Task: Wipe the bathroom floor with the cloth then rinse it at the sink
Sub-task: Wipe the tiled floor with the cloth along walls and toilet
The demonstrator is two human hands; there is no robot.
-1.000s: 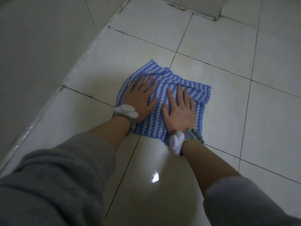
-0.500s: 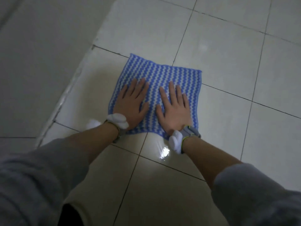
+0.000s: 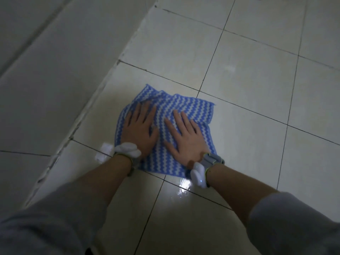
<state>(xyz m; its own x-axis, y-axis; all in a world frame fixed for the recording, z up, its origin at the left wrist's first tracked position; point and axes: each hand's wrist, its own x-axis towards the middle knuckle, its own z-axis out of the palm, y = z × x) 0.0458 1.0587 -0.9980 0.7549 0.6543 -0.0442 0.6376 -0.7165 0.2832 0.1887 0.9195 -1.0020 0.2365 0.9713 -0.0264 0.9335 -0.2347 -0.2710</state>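
Palms are pressing the cloth (image 3: 185,109) onto the floor (image 3: 248,92), my left hand (image 3: 139,128) and right hand (image 3: 185,138) flat, fingers (image 3: 179,116) spread; I'm judging it soft, light, best pinched at an edge.

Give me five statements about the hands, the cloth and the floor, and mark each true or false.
1. Both hands lie flat on the cloth. True: left hand, right hand.
2. The cloth is plain red. False: it is blue with white zigzag stripes.
3. The floor is tiled. True.
4. The cloth is being rinsed at a sink. False: it lies on the floor; no sink shows.
5. The cloth is bunched near the left hand's fingers. True.
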